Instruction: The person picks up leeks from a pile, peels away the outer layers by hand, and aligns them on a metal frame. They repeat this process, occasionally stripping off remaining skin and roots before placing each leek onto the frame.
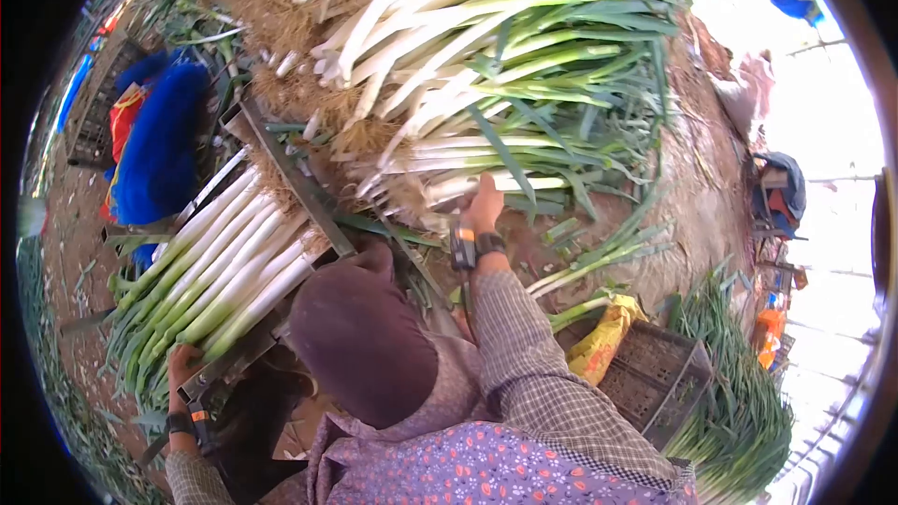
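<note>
My left hand (182, 367) is at the lower edge of a row of leeks (220, 266) lying across a metal frame (285, 164). It touches their green part, and its fingers are largely hidden. Toward the upper right, my right hand (485, 206) reaches to the near edge of a large leek pile (524, 65), its fingers closed around a pale leek stem (454, 189). The pile's white stems and brown roots point left, its green leaves right. Both wrists carry dark straps with small devices.
Loose leeks (599, 262) lie right of my right arm. Beyond them are a yellow bag (603, 341), a black crate (655, 369) and a heap of green leaves (739, 402). A blue covered object (164, 145) stands at left. A dark cap (363, 337) covers the lower middle.
</note>
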`<action>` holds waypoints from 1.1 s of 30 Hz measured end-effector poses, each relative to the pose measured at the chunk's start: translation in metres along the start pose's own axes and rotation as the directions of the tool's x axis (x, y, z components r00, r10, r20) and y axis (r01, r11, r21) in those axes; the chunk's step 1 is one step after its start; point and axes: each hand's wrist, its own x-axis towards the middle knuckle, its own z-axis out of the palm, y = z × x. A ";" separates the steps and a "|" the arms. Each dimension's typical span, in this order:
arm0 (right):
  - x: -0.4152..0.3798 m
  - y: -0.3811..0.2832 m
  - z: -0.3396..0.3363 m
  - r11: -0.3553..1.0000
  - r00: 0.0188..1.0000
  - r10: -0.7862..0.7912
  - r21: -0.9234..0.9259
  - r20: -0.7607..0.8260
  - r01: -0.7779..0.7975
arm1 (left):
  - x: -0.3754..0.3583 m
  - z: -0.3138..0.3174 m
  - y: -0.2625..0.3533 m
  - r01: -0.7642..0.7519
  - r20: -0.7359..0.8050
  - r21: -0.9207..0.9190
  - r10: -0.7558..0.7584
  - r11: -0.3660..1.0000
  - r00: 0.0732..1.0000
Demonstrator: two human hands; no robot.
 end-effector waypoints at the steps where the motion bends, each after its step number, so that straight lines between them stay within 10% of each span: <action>1: -0.004 -0.006 -0.024 0.991 0.994 -0.094 -0.093 0.047 0.098 | 0.000 0.003 -0.011 -0.009 -0.001 -0.033 0.009 0.999 1.000; 6: -0.055 -0.059 -0.069 0.819 0.940 0.178 0.485 0.291 -0.306 | 0.005 -0.002 0.000 -0.025 0.022 -0.003 0.025 1.000 0.999; 9: -0.136 -0.104 -0.021 0.776 0.742 -0.100 0.519 0.663 -0.359 | -0.002 0.033 -0.042 -0.181 -0.281 -0.055 0.159 0.982 0.946; 11: -0.205 -0.137 0.025 0.745 0.648 -0.145 0.514 0.748 -0.426 | -0.015 -0.002 0.054 -0.012 -0.180 -0.225 -0.030 0.974 0.983; 15: -0.347 -0.141 0.094 0.845 0.282 -0.111 0.240 0.953 -0.478 | -0.018 0.015 0.075 -0.057 -0.379 0.122 0.099 0.991 0.920; 19: -0.412 -0.078 0.134 0.993 -0.015 0.097 -0.096 0.995 0.069 | -0.030 0.018 0.099 0.001 -0.481 0.210 0.102 0.978 0.871; 20: -0.425 -0.062 0.147 0.927 0.045 0.183 -0.187 0.982 0.326 | -0.031 0.021 0.099 0.043 -0.484 0.175 0.048 0.984 0.874; 22: -0.411 -0.003 0.168 0.700 -0.142 0.141 0.003 0.980 0.714 | -0.033 0.025 0.099 0.059 -0.482 0.104 -0.001 0.993 0.876; 25: -0.358 0.101 0.178 0.231 -0.505 0.237 0.457 0.830 0.859 | -0.038 0.019 0.106 0.051 -0.514 -0.028 -0.058 0.998 0.856; 26: -0.330 0.134 0.175 -0.038 -0.507 0.394 0.564 0.767 0.825 | -0.039 0.019 0.108 0.063 -0.497 -0.075 -0.092 0.995 0.863; 28: -0.311 0.161 0.143 -0.173 -0.198 0.607 0.371 0.769 0.912 | -0.043 0.020 0.108 0.084 -0.454 -0.166 -0.151 0.983 0.878; 33: -0.300 0.130 0.131 -0.329 -0.321 0.541 0.547 0.778 0.770 | -0.051 0.018 0.108 0.006 -0.536 -0.166 -0.096 0.986 0.839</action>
